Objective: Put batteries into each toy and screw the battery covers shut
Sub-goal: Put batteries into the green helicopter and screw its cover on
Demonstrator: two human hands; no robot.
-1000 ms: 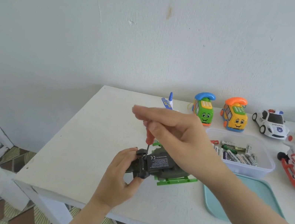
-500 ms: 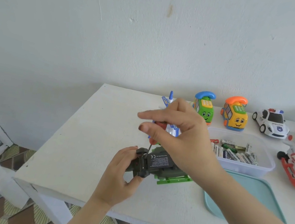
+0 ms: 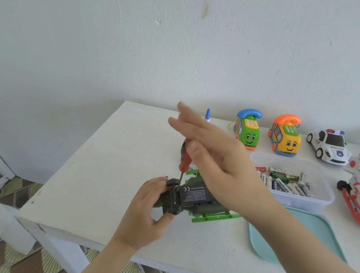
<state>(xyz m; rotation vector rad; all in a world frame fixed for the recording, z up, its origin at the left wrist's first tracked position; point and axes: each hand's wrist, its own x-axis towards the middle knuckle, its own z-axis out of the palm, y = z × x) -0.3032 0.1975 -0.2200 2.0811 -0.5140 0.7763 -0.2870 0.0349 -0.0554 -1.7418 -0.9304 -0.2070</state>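
Since half a second ago the right hand's (image 3: 221, 167) fingers have straightened out along the red-handled screwdriver (image 3: 185, 161), rolling it against the thumb. At the near edge of the worktop (image 3: 108, 172) the left hand (image 3: 147, 212) grips the upturned green toy helicopter (image 3: 197, 198) by its nose, belly and labelled battery cover (image 3: 195, 195) facing up. The screwdriver stands nearly upright, its tip at the cover's left end. To finish well, I judge, keep the shaft square to the screw, press down while turning, and hold the toy from twisting. The battery tub (image 3: 320, 200) sits farther right, with other toys beyond.
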